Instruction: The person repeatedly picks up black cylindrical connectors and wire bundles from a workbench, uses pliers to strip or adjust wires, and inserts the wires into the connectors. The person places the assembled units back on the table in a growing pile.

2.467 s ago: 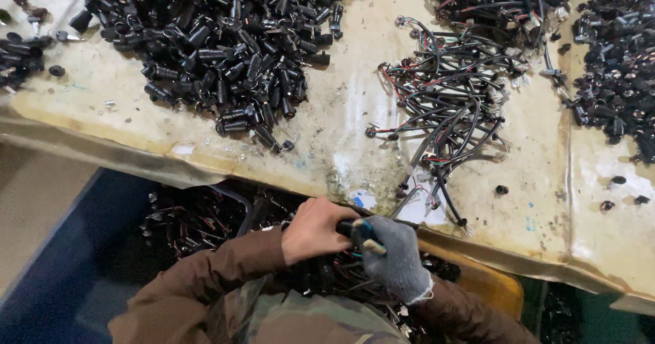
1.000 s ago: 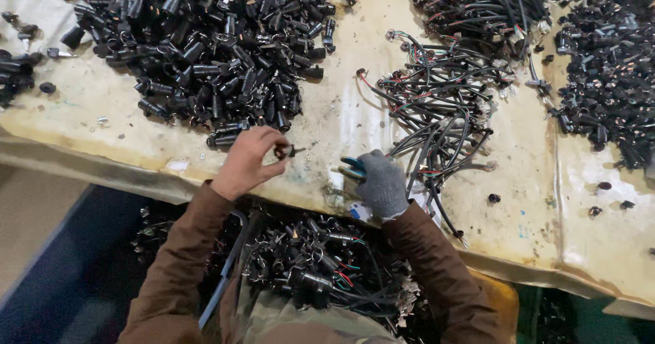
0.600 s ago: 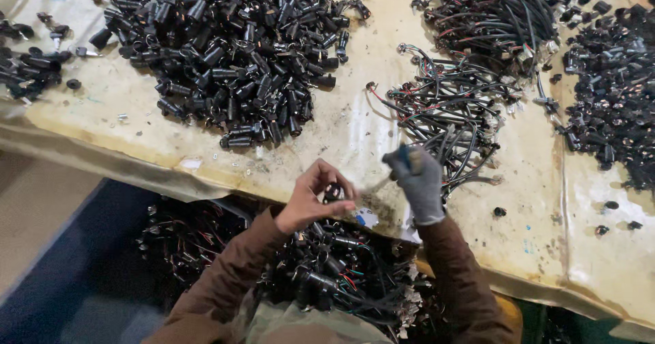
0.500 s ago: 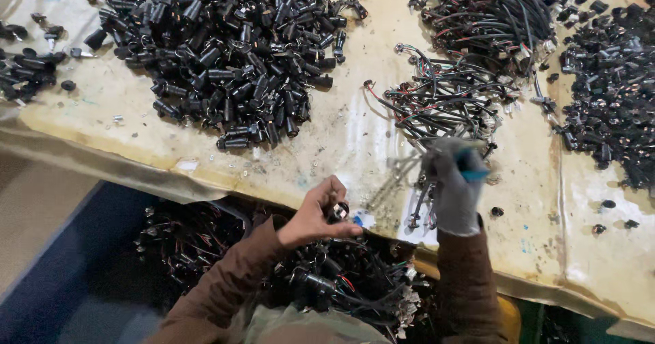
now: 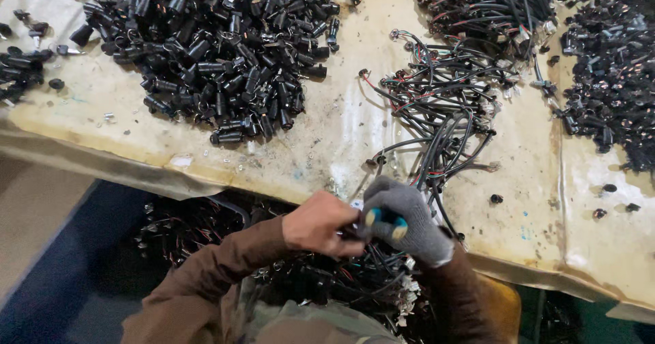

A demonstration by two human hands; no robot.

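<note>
The gloved right hand (image 5: 402,220), which half a second ago reached out over the wire harnesses (image 5: 443,105) on the table (image 5: 327,139), has come back to the table edge and now meets the bare left hand (image 5: 321,222), gripping a blue-handled tool (image 5: 383,220).

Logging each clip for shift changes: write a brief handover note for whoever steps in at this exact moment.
Left hand: bare, closed around a small dark part, too hidden to identify.
Right hand: in a grey knit glove, gripping a blue-and-yellow-handled tool against that part.
Both hands meet at the near edge of the worn tan table.
On the table: a big heap of black cylindrical parts to the left, and a tangle of black wired leads in the middle.
Finished wired pieces seem to lie in the lap; both piles remain large.
</note>
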